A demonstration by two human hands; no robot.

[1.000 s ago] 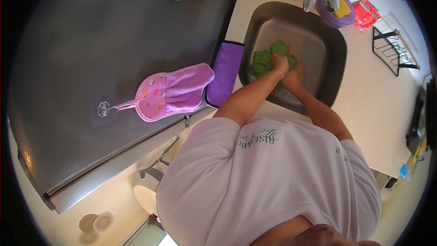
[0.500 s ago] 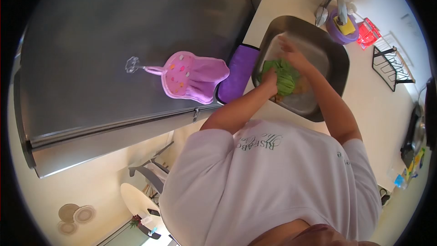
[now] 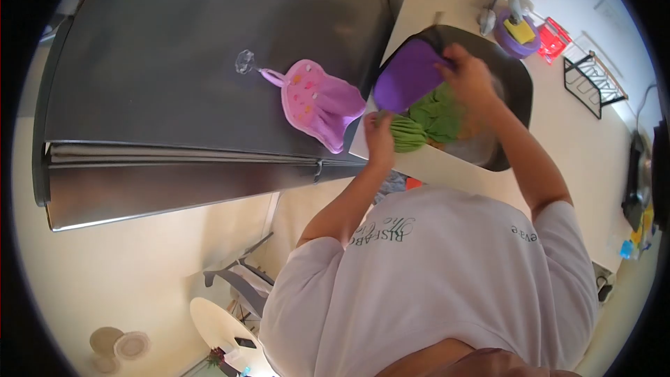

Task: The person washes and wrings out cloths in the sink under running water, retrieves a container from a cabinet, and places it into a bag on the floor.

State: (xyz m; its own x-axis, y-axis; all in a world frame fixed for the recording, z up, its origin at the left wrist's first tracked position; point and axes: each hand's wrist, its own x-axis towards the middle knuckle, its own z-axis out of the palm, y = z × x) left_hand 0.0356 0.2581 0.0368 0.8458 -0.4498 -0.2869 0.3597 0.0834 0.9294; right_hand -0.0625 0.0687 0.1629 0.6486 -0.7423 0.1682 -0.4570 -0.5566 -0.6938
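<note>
My left hand (image 3: pixel 379 141) is closed round the stalk ends of a bunch of leafy greens (image 3: pixel 438 113) at the sink's near left edge. The leaves reach over the sink (image 3: pixel 518 91). My right hand (image 3: pixel 469 78) grips the dark-edged end of a purple cutting board (image 3: pixel 412 73), which is tilted over the left part of the sink. Part of the basin is hidden beneath the board and greens. Brownish bits, too blurred to name, show in the sink beside the leaves.
A pink hand towel (image 3: pixel 314 101) hangs on the grey fridge (image 3: pixel 174 63) at left. Behind the sink are a faucet (image 3: pixel 513 1), a purple bowl (image 3: pixel 513 43) with a yellow sponge (image 3: pixel 520 31), and a red packet (image 3: pixel 553 40). A black wire rack (image 3: pixel 585 84) stands at right.
The purple cutting board has gone from beside the sink to over it, now in my right hand. My left hand has moved left and pulled the greens' stalks toward the sink's edge.
</note>
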